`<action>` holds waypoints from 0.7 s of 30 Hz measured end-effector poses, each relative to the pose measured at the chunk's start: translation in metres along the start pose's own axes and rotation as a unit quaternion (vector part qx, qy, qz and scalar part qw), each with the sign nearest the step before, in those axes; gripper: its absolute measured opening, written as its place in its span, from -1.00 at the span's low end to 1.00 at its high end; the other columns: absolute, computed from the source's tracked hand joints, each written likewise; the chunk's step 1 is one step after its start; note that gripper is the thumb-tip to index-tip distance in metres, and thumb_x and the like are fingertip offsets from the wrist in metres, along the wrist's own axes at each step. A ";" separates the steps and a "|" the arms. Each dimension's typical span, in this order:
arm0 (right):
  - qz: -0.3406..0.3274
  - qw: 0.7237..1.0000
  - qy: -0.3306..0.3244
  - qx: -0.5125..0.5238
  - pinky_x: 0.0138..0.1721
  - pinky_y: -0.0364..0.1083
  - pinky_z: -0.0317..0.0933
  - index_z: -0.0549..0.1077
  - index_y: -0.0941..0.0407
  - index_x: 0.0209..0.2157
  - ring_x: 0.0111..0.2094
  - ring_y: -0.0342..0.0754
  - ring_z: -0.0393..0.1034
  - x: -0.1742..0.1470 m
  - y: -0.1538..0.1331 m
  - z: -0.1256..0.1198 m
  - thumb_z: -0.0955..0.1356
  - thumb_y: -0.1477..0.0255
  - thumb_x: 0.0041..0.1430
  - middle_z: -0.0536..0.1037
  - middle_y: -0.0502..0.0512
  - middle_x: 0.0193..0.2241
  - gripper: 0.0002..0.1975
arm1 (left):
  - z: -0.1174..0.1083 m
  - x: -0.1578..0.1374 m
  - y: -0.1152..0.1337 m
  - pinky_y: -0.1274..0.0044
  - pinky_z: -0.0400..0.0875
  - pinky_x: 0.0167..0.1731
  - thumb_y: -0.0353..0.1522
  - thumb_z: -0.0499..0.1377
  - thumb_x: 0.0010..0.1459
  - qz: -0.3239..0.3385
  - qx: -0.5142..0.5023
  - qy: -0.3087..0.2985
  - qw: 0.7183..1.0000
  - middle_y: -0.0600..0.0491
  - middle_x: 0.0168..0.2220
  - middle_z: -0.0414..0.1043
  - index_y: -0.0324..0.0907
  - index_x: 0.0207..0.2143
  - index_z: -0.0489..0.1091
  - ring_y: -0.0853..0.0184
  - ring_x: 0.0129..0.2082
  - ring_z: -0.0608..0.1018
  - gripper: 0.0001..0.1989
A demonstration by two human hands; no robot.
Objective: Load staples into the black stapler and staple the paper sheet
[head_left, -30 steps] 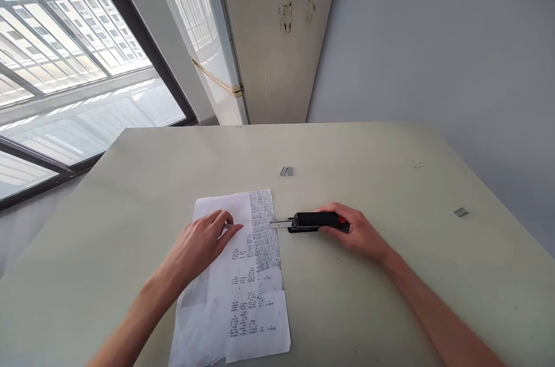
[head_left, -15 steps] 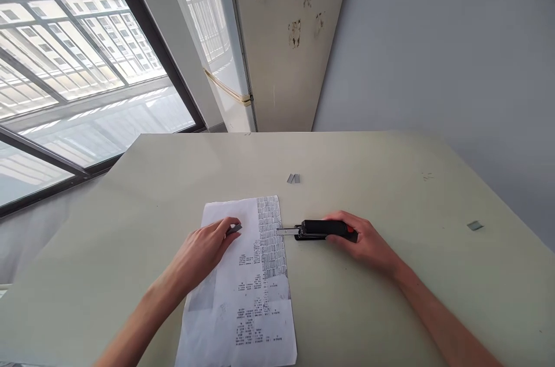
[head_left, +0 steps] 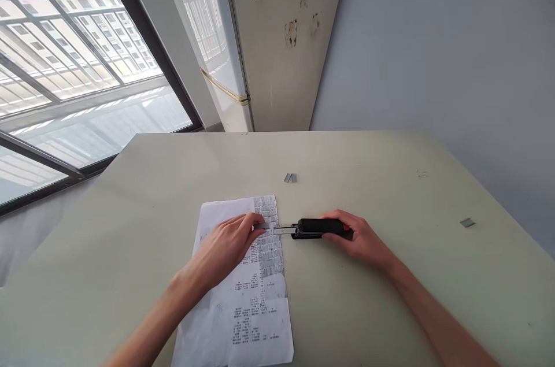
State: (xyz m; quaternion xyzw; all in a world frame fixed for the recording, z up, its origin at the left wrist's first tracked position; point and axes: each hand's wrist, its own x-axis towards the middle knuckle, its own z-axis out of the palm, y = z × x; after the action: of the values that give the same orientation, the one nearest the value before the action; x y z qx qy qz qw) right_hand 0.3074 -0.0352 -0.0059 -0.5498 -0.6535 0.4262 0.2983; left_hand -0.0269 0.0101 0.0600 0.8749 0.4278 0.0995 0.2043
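My right hand (head_left: pixel 353 237) is closed round the rear of a black stapler (head_left: pixel 318 228) with a red detail. The stapler's metal staple tray (head_left: pixel 284 230) sticks out of its front, toward the left. Between thumb and fingertips my left hand (head_left: pixel 236 237) pinches a small grey strip of staples (head_left: pixel 261 226), close to the tip of that tray; whether they touch I cannot tell. Beneath the left hand lies a printed paper sheet (head_left: pixel 260 326), whose right edge is covered with rows of staples or staple-like marks (head_left: pixel 271 260).
Two short staple strips (head_left: pixel 290 178) lie on the pale table (head_left: pixel 368 170) beyond the paper. Another strip (head_left: pixel 467 222) rests at the right, and a few loose staples (head_left: pixel 422 174) are farther back. A fridge (head_left: pixel 281 66), a wall and a window stand behind.
My left hand has moved right with the staple strip, up to the end of the stapler's tray. The right hand keeps its hold on the stapler. The whole view has shifted slightly.
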 end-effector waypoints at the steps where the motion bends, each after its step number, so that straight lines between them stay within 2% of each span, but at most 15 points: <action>1: 0.001 1.000 0.000 0.001 -0.24 -0.05 0.29 0.54 -0.09 -0.01 -0.21 0.01 0.43 0.000 0.000 0.000 0.41 0.11 0.35 0.62 0.02 -0.09 -0.73 | 0.001 0.003 0.002 0.37 0.51 -0.25 -0.15 -0.11 0.57 0.014 0.006 0.000 1.000 0.02 -0.11 0.62 -0.10 -0.01 0.34 0.21 -0.22 0.66 -0.68; 9: -0.003 1.000 -0.001 0.003 -0.22 -0.05 0.30 0.54 -0.07 -0.02 -0.19 0.01 0.45 0.001 -0.002 -0.001 0.42 0.14 0.34 0.63 0.02 -0.07 -0.74 | 0.023 0.021 0.013 0.41 0.48 -0.28 -0.22 -0.09 0.58 0.100 0.061 0.036 0.992 -0.01 -0.12 0.52 -0.13 -0.04 0.38 0.23 -0.21 0.60 -0.71; 16: -0.006 1.000 0.004 -0.012 -0.24 -0.05 0.30 0.55 -0.07 -0.02 -0.21 0.00 0.44 0.002 -0.004 -0.003 0.41 0.12 0.35 0.63 0.03 -0.11 -0.72 | 0.037 0.028 0.015 0.37 0.51 -0.25 -0.22 -0.08 0.58 0.099 0.099 0.017 0.990 -0.01 -0.15 0.51 -0.16 -0.06 0.40 0.21 -0.23 0.61 -0.68; 21: -0.008 1.000 0.001 -0.016 -0.24 -0.03 0.32 0.55 -0.05 -0.02 -0.20 0.03 0.45 0.002 -0.005 -0.004 0.40 0.10 0.35 0.64 0.07 -0.10 -0.70 | 0.039 0.027 0.015 0.39 0.52 -0.26 -0.22 -0.10 0.58 0.100 0.113 0.032 0.988 -0.02 -0.15 0.52 -0.16 -0.07 0.40 0.23 -0.25 0.62 -0.67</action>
State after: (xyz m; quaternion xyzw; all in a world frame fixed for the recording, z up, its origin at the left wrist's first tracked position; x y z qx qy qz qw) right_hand 0.3085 -0.0329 0.0002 -0.5499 -0.6641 0.4127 0.2937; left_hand 0.0141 0.0129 0.0319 0.9270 0.3531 0.0985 0.0795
